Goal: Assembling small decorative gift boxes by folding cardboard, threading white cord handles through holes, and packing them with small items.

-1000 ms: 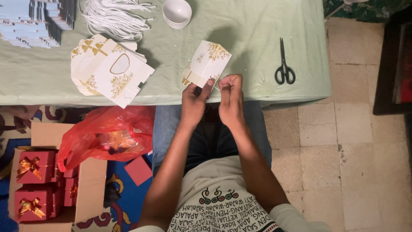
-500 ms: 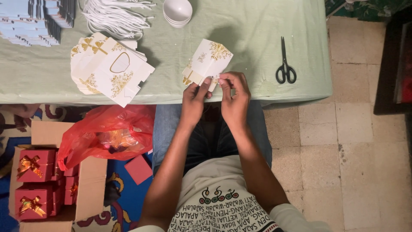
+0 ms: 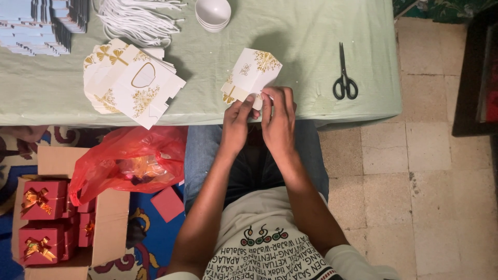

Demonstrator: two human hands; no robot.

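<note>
Both hands pinch one white folded card box with gold print (image 3: 251,75) at its near edge, left hand (image 3: 236,124) and right hand (image 3: 278,120) closed on it, over the green-clothed tabletop (image 3: 301,46). One pair of black scissors (image 3: 344,78) lies right of the box; one stack of flat white-and-gold cartons (image 3: 129,83) left.

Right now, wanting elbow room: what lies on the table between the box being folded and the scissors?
Head view: only bare green tablecloth between the white box and scissors.
</note>
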